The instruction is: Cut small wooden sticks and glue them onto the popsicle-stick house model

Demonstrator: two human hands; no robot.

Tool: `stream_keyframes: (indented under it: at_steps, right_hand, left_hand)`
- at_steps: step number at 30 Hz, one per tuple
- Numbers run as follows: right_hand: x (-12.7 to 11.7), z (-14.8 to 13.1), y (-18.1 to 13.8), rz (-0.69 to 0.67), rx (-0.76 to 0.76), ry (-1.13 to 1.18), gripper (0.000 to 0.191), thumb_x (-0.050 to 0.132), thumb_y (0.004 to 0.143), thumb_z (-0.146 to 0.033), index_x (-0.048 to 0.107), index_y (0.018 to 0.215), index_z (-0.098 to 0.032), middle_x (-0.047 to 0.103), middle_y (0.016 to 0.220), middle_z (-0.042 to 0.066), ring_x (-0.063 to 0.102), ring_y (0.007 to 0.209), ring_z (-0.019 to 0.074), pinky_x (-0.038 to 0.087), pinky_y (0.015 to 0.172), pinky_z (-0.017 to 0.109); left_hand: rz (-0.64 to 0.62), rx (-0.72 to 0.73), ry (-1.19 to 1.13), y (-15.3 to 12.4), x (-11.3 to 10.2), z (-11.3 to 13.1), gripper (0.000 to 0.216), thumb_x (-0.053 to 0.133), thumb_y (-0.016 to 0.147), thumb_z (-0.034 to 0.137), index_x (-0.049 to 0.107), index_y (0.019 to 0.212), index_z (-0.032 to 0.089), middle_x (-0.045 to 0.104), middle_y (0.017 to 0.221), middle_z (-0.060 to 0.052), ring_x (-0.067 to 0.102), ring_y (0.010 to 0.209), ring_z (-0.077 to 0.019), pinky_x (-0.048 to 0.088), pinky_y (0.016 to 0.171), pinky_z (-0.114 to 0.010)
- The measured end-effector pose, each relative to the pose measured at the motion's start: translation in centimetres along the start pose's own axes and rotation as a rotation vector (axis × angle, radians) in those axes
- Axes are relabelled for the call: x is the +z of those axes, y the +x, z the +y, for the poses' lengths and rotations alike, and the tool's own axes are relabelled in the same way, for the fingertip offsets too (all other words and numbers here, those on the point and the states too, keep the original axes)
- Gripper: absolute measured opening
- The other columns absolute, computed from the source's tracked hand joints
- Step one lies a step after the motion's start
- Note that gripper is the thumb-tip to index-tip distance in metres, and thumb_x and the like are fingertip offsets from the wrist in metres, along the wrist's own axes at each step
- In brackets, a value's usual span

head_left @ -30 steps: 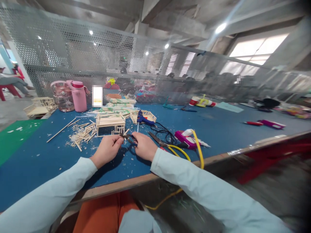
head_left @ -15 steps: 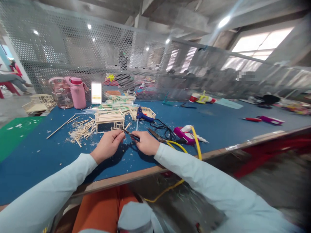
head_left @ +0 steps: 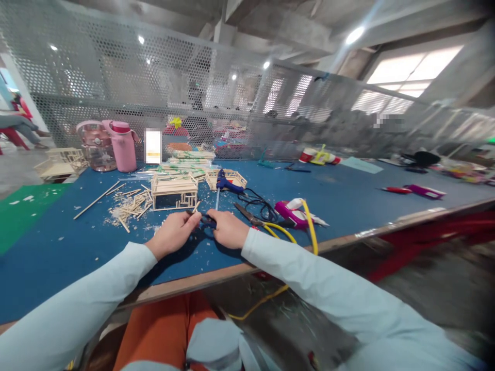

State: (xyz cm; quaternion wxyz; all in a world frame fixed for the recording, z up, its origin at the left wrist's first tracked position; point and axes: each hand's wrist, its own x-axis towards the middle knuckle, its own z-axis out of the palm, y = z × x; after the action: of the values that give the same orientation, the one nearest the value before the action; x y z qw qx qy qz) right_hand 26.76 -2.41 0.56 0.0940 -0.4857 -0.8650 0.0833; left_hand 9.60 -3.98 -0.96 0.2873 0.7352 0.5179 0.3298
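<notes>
My left hand (head_left: 176, 233) is closed, thumb against finger, around a short thin wooden stick (head_left: 197, 206) whose pale end pokes up above the fingers. Facing it, my right hand (head_left: 231, 229) grips a pair of dark-handled pliers (head_left: 209, 220). Their jaws reach to my left fingertips; the exact contact with the stick is hidden. Just beyond the hands stands a small frame built of wooden sticks (head_left: 175, 191). A second stick model (head_left: 237, 179) lies behind, with a blue glue gun (head_left: 228, 183) against it.
Cut sticks and scraps (head_left: 133, 206) lie left of the hands. Scissors with yellow handles (head_left: 266, 223) and a purple glue gun (head_left: 296, 214) are on the right. Pink bottles (head_left: 124, 148) and bundled sticks (head_left: 189, 165) stand or lie near the mesh partition (head_left: 127, 77).
The pliers have turned and moved in closer to my left fingers, and the hands are nearer each other. A stick end now shows above my left fingertips.
</notes>
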Motion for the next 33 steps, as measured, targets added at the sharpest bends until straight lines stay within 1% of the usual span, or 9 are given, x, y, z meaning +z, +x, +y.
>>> stream_keyframes:
  at_steps: [3,7,14,20,24,26,28,30,33]
  right_hand:
    - [1.5,-0.4,-0.4,0.096,0.018,-0.06,0.027,0.048,0.067,-0.01,0.052,0.093,-0.014,0.062,0.087,0.009,0.056,0.081,0.0186,0.037,0.07,0.025]
    - [2.8,-1.0,-0.8,0.239,0.086,-0.106,0.025,0.048,0.068,-0.009,0.05,0.093,-0.014,0.06,0.091,0.01,0.053,0.086,0.019,0.036,0.076,0.027]
    - [3.0,-1.7,-1.2,0.324,0.183,-0.153,0.022,0.046,0.071,-0.009,0.051,0.092,-0.015,0.058,0.088,0.008,0.05,0.082,0.0195,0.034,0.072,0.028]
    - [3.1,-2.1,-1.4,0.357,0.218,-0.2,0.022,0.045,0.072,-0.011,0.051,0.093,-0.015,0.057,0.088,0.008,0.049,0.081,0.0199,0.032,0.071,0.029]
    - [3.2,-2.3,-1.4,0.427,0.262,-0.298,0.02,0.046,0.072,-0.014,0.05,0.091,-0.014,0.055,0.087,0.009,0.047,0.081,0.0221,0.031,0.069,0.032]
    - [3.3,-2.2,-1.4,0.447,0.277,-0.315,0.02,0.046,0.072,-0.015,0.049,0.092,-0.014,0.055,0.088,0.01,0.047,0.081,0.0226,0.03,0.069,0.032]
    - [3.3,-2.1,-1.3,0.454,0.301,-0.29,0.022,0.047,0.071,-0.014,0.048,0.093,-0.014,0.055,0.089,0.009,0.047,0.082,0.022,0.03,0.07,0.032]
    - [3.2,-2.0,-1.3,0.455,0.324,-0.261,0.024,0.048,0.07,-0.013,0.048,0.094,-0.014,0.055,0.091,0.009,0.047,0.083,0.0214,0.03,0.07,0.031]
    - [3.2,-1.8,-1.2,0.439,0.304,-0.247,0.024,0.049,0.068,-0.013,0.048,0.092,-0.015,0.055,0.09,0.009,0.047,0.082,0.0212,0.03,0.07,0.031]
  left_hand:
    - [0.062,-0.066,0.176,-0.1,0.3,0.0,0.05,0.027,0.084,0.049,0.051,0.055,0.017,0.053,0.052,-0.004,0.048,0.053,-0.0156,0.03,0.054,-0.026]
    - [0.081,-0.037,0.304,-0.3,0.4,0.1,0.048,0.029,0.085,0.045,0.053,0.055,0.017,0.055,0.054,-0.006,0.048,0.051,-0.016,0.028,0.052,-0.027]
    - [0.091,0.011,0.314,-0.3,0.4,0.4,0.047,0.029,0.086,0.04,0.06,0.062,0.014,0.062,0.06,-0.009,0.053,0.055,-0.0171,0.031,0.054,-0.027]
    - [0.085,0.033,0.283,-0.2,0.4,0.5,0.045,0.029,0.086,0.038,0.064,0.071,0.014,0.065,0.071,-0.01,0.057,0.068,-0.0187,0.034,0.061,-0.027]
    - [0.11,-0.03,0.293,-0.1,0.8,0.8,0.047,0.027,0.086,0.04,0.058,0.06,0.016,0.058,0.058,-0.005,0.051,0.057,-0.0157,0.03,0.055,-0.025]
    - [0.114,-0.023,0.283,-0.1,0.8,1.0,0.048,0.026,0.086,0.042,0.053,0.056,0.017,0.053,0.053,-0.003,0.046,0.052,-0.0141,0.028,0.052,-0.025]
    - [0.113,0.037,0.266,-0.1,0.2,1.0,0.05,0.024,0.086,0.045,0.051,0.056,0.017,0.051,0.053,-0.001,0.044,0.051,-0.0132,0.027,0.051,-0.024]
    - [0.157,0.059,0.306,0.0,-1.5,0.7,0.052,0.021,0.086,0.048,0.052,0.057,0.017,0.052,0.054,-0.002,0.045,0.052,-0.0138,0.028,0.051,-0.024]
    - [0.397,-0.173,0.541,0.3,-5.7,-0.5,0.05,0.02,0.085,0.041,0.059,0.065,0.016,0.06,0.065,-0.009,0.053,0.062,-0.0206,0.031,0.055,-0.028]
